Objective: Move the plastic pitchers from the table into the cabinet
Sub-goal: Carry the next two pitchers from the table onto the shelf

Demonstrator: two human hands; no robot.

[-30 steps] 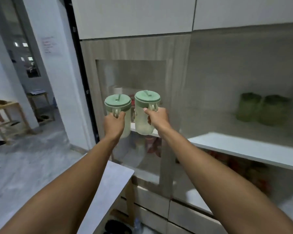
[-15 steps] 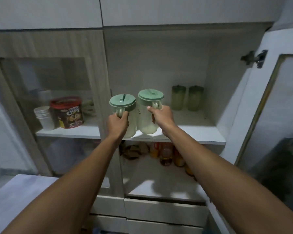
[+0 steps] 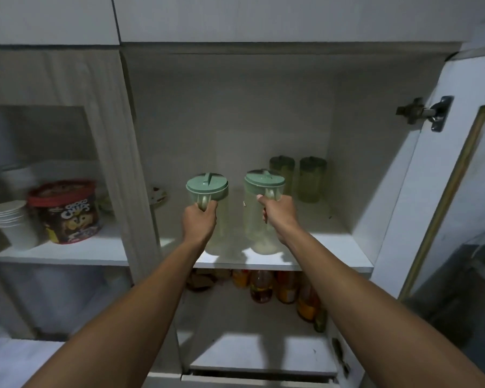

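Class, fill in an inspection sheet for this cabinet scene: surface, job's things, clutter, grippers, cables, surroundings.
Surface: white cabinet shelf, open compartment.
Job's things: two clear plastic pitchers with green lids, left pitcher and right pitcher, at the shelf's front; contact with it unclear. Two more green-lidded pitchers stand at the back.
Clutter: red-lidded cereal tub, stacked white cups, bottles below.
Grippers: left hand and right hand each grip a handle.
Cables: nothing seen.
Surroundings: open door with metal hinge.
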